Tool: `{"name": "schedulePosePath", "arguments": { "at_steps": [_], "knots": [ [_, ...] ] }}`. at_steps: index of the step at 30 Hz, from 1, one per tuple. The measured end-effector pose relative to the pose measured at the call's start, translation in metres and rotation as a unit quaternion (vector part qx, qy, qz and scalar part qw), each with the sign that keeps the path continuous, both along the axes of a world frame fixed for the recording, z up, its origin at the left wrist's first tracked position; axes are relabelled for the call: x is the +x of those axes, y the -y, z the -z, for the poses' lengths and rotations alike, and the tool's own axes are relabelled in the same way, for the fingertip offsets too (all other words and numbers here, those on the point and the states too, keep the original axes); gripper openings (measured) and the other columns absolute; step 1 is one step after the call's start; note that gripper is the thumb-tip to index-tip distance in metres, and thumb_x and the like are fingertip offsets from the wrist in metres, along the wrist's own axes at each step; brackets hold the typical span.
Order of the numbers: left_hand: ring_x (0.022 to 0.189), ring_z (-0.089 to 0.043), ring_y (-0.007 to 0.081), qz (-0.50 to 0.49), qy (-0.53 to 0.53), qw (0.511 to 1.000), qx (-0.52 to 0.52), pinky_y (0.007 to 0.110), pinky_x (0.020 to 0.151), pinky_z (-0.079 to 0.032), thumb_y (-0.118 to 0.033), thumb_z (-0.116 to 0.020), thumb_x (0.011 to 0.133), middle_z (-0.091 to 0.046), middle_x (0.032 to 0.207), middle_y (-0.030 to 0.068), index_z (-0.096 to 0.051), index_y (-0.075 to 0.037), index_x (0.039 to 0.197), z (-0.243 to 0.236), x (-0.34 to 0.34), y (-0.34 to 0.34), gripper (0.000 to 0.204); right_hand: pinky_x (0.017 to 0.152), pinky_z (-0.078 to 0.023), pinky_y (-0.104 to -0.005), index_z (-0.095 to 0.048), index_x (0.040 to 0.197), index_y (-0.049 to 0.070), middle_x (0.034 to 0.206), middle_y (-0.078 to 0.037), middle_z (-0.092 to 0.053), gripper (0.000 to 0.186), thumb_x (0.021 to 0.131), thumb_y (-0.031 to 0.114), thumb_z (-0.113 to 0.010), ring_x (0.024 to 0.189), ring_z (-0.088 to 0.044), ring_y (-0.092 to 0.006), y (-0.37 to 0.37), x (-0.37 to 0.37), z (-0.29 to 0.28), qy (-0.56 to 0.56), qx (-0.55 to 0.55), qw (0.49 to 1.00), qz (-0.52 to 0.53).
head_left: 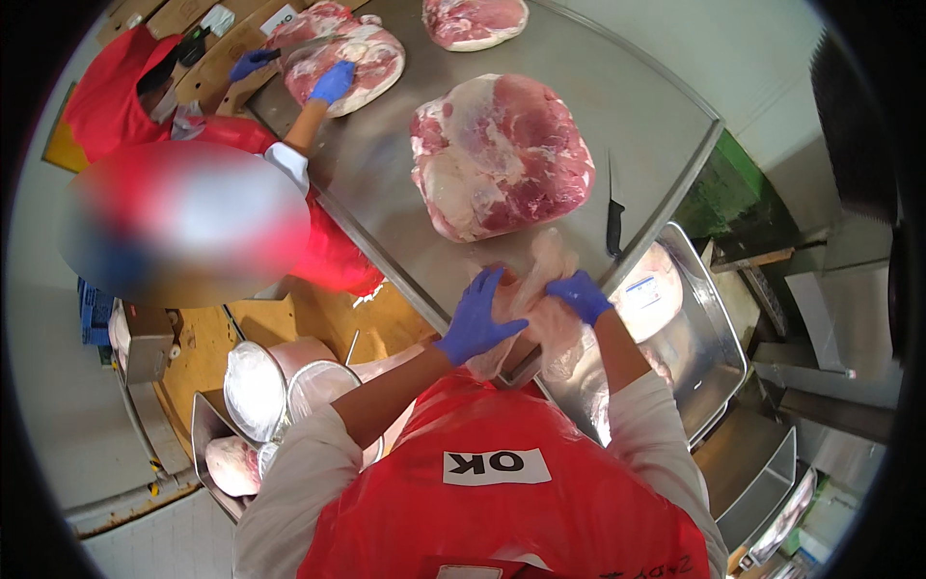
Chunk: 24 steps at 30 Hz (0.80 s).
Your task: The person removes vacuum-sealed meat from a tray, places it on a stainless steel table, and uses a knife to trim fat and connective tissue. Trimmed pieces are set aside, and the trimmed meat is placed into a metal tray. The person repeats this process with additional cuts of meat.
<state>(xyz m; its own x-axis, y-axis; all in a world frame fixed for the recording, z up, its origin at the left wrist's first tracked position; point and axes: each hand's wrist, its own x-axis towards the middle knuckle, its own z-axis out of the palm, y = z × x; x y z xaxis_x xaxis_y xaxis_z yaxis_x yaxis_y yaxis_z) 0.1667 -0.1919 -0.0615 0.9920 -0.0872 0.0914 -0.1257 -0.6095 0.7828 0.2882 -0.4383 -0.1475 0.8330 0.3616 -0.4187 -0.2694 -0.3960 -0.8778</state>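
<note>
A thin, clear, crumpled plastic bag (pixel 526 289) sits between both hands at the near edge of the table, just in front of the person's red apron (pixel 502 482). The left hand (pixel 475 318), in a blue glove, has its fingers curled loosely into the film, and the right hand (pixel 579 294), gloved the same, pinches the other side; both are partly closed on the plastic. The bag looks empty and only partly spread, so by this view the opening of it seems under way while nothing has gone inside it.

Just beyond lies a large raw cut of pink meat with white fat (pixel 500 154), untouched on the brushed stainless steel table (pixel 637 106). A black-handled knife (pixel 613 217) lies near the table's right edge, apart from both hands. Below right stands a shiny metal tray (pixel 719 328). Across the table, a co-worker's blue-gloved hands (pixel 333 82) press a second slab of meat (pixel 371 48), and a third cut (pixel 475 21) lies at the far edge.
</note>
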Motion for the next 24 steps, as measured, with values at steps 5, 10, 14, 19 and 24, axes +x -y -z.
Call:
{"name": "schedulePosePath", "arguments": {
  "at_steps": [5,10,14,19,24],
  "knots": [
    [0.138,-0.038,0.0483,-0.006,-0.1,0.992,0.073,0.052,0.114,-0.035,-0.044,-0.085,0.072,-0.036,0.149,0.0331,-0.03,0.002,0.151,0.007,-0.052,-0.038,0.107,0.103,-0.046,-0.0461,-0.039,0.148,0.002,0.135,-0.027,-0.055,0.104,0.069,0.052,-0.083,0.125,-0.055,-0.0406,-0.019,0.022,-0.044,0.25,-0.195,0.946,0.062],
    [0.144,-0.03,0.0493,-0.036,-0.127,0.99,0.04,0.052,0.117,-0.032,-0.049,-0.085,0.071,-0.026,0.155,0.0355,-0.021,0.001,0.154,0.021,-0.064,-0.061,0.116,0.097,-0.044,-0.0545,-0.035,0.153,0.012,0.143,-0.022,-0.047,0.109,0.065,0.054,-0.082,0.127,-0.05,-0.0376,-0.044,-0.044,-0.034,0.293,-0.334,0.89,-0.105],
    [0.147,-0.022,0.0503,-0.02,-0.116,0.991,0.067,0.052,0.118,-0.028,-0.05,-0.087,0.069,-0.018,0.157,0.0363,-0.015,0.0,0.157,0.018,-0.044,-0.052,0.124,0.091,-0.046,-0.0521,-0.046,0.146,0.02,0.143,-0.013,-0.049,0.088,0.068,0.043,-0.08,0.121,-0.054,-0.0324,-0.09,-0.063,-0.043,0.328,-0.434,0.8,-0.254],
    [0.151,-0.018,0.041,-0.009,-0.129,0.992,-0.013,0.048,0.12,-0.025,-0.048,-0.086,0.072,-0.017,0.16,0.0319,-0.008,-0.001,0.159,0.048,-0.024,-0.05,0.126,0.087,-0.048,-0.0495,-0.063,0.125,0.02,0.122,-0.008,-0.061,0.056,0.073,0.036,-0.075,0.106,-0.062,-0.0313,-0.102,-0.061,-0.028,0.367,-0.248,0.846,-0.295],
    [0.143,-0.038,0.0319,-0.15,-0.093,0.947,-0.269,0.04,0.115,-0.034,-0.043,-0.081,0.081,-0.034,0.157,0.023,-0.023,-0.002,0.157,0.04,-0.016,-0.077,0.104,0.085,-0.051,-0.0488,-0.065,0.115,0.016,0.111,-0.013,-0.063,0.046,0.075,0.037,-0.073,0.1,-0.063,-0.036,-0.184,-0.069,-0.053,0.416,-0.065,0.891,-0.168]
  ]
}}
